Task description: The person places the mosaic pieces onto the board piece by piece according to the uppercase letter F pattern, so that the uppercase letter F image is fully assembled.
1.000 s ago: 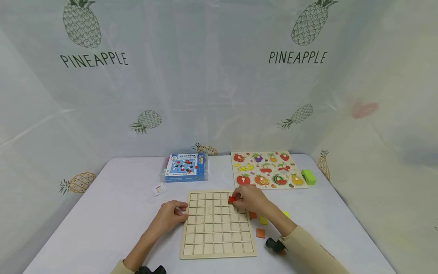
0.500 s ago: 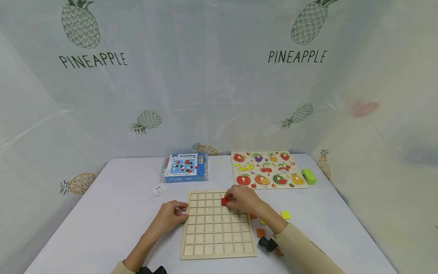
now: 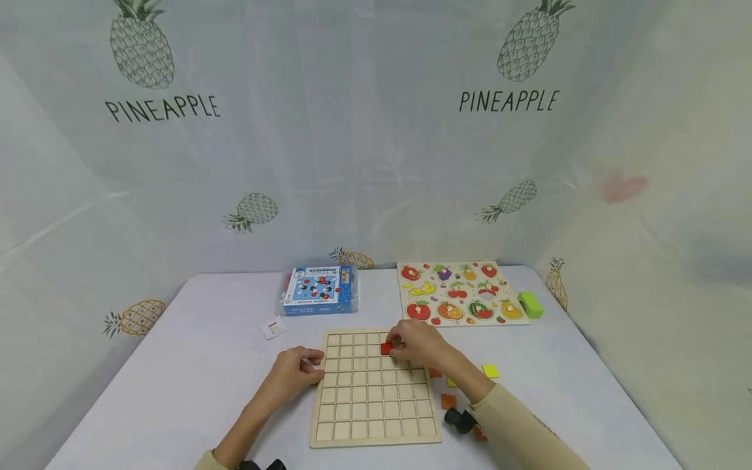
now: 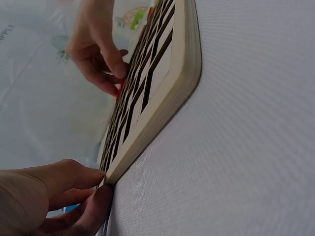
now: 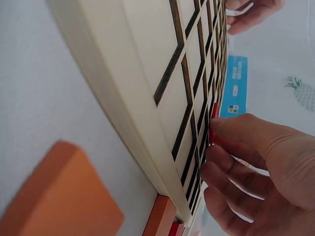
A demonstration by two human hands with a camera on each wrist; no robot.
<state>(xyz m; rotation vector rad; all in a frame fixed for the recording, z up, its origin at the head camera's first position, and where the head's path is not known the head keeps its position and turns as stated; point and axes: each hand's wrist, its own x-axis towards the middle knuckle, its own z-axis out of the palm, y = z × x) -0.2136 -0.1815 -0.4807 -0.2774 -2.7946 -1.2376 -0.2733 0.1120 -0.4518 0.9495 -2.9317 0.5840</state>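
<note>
A pale wooden grid board (image 3: 358, 394) lies flat on the table, with rows of square cells. My right hand (image 3: 417, 341) pinches a small red square tile (image 3: 386, 348) between thumb and fingers, over a cell near the board's far side. In the right wrist view the tile (image 5: 213, 123) stays partly covered by the thumb. My left hand (image 3: 292, 373) holds the board's left edge. The left wrist view shows the thumb and a finger of that hand (image 4: 69, 196) at the board's rim (image 4: 147, 130).
Orange tiles (image 3: 448, 401) and yellow tiles (image 3: 490, 371) lie right of the board, some under the right forearm. Behind stand a blue boxed set (image 3: 317, 290), a fruit puzzle board (image 3: 458, 294) and a green block (image 3: 531, 305). A small printed card (image 3: 273, 328) lies left.
My right hand has moved the red tile a short way left across the grid, then stayed there for the last half second. The left hand keeps its place at the board's edge.
</note>
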